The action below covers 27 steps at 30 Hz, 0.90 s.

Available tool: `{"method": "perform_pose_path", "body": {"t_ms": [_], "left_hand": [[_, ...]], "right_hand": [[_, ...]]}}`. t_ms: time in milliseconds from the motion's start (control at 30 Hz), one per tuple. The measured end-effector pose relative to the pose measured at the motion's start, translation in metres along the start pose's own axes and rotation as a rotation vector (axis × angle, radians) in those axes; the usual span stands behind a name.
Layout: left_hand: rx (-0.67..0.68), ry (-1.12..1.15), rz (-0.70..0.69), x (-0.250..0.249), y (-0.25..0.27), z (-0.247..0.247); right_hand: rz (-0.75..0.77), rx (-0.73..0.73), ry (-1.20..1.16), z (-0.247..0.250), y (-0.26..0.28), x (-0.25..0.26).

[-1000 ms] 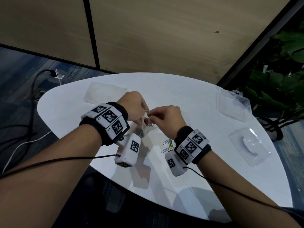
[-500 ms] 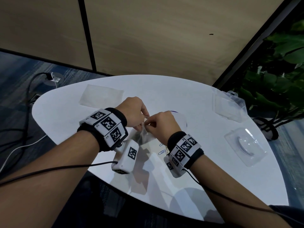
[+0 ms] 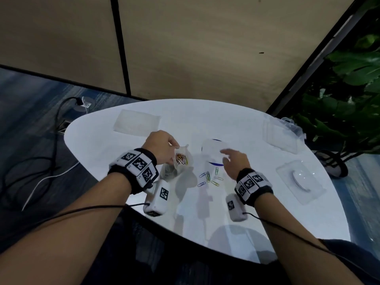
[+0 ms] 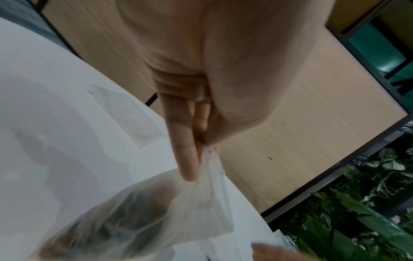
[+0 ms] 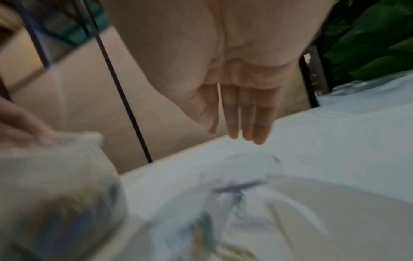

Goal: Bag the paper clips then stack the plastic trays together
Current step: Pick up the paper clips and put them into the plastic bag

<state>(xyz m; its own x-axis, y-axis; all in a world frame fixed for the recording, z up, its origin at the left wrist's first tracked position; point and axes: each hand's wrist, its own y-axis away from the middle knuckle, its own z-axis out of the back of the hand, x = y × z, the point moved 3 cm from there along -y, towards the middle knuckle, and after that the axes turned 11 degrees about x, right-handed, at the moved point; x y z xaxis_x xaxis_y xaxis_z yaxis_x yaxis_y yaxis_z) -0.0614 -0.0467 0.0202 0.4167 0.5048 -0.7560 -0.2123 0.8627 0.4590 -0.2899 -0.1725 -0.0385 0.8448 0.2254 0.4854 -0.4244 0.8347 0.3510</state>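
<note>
A white, glossy bench [image 3: 236, 212] with a rounded outline fills the middle of the head view, its surface mirroring the arms and wrist cameras as grey shadows. Behind it rise tan wall panels [image 3: 185, 48] split by a dark vertical seam, and a dark diagonal frame separates them from broad green plant leaves [image 3: 353, 64] on the right. Blue-grey carpet [image 3: 26, 112] lies to the left, crossed by black and white cables running to a floor outlet. The left hand [image 3: 162, 148] pinches the top edge of a clear plastic bag [image 3: 182, 159], fingers and thumb closed on the film; the bag hangs just above the bench with a cluster of paper clips inside. The right hand [image 3: 234, 161] hovers with fingers straight and close together, holding nothing, over a round clear tray [image 3: 211, 149] with a blue rim. Several loose paper clips [image 3: 209, 177] lie on the bench between the two wrists. A flat clear bag [image 3: 136, 124] rests at the far left, a clear plastic tray [image 3: 279, 134] at the far right edge, and another moulded tray [image 3: 300, 182] nearer on the right, well apart from the hands.
</note>
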Motion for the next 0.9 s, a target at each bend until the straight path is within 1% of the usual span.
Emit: {"method": "perform_pose_path", "body": {"t_ms": [67, 100, 167, 267, 333, 433, 567, 633, 767, 833, 900], "left_hand": [[-0.038, 0.051, -0.001, 0.009, 0.013, -0.002], [-0.059, 0.074, 0.003, 0.014, 0.020, -0.003], [-0.099, 0.120, 0.021, 0.023, 0.033, -0.006], [-0.158, 0.145, 0.045, 0.035, 0.049, -0.014], [-0.172, 0.137, 0.058, 0.038, 0.057, -0.022], [-0.154, 0.142, 0.084, 0.035, 0.064, -0.035], [-0.122, 0.117, 0.092, 0.031, 0.066, -0.050], [-0.124, 0.121, 0.085, 0.030, 0.065, -0.056], [-0.109, 0.099, 0.066, 0.030, 0.062, -0.068], [-0.100, 0.089, 0.047, 0.028, 0.059, -0.072], [-0.079, 0.073, 0.033, 0.026, 0.057, -0.074]], "right_hand": [[-0.122, 0.170, 0.056, -0.022, 0.005, -0.035], [-0.132, 0.214, 0.073, -0.032, 0.008, -0.044], [-0.090, 0.240, 0.146, -0.052, 0.012, -0.046], [0.002, 0.224, 0.308, -0.077, 0.012, -0.033], [0.059, 0.220, 0.407, -0.088, 0.012, -0.025], [0.125, 0.287, 0.532, -0.102, 0.016, -0.017], [0.204, 0.358, 0.637, -0.103, 0.034, -0.016], [0.220, 0.340, 0.662, -0.103, 0.043, -0.014], [0.244, 0.221, 0.684, -0.105, 0.051, -0.005], [0.270, 0.205, 0.708, -0.104, 0.052, -0.001], [0.259, 0.215, 0.705, -0.101, 0.051, 0.001]]}}
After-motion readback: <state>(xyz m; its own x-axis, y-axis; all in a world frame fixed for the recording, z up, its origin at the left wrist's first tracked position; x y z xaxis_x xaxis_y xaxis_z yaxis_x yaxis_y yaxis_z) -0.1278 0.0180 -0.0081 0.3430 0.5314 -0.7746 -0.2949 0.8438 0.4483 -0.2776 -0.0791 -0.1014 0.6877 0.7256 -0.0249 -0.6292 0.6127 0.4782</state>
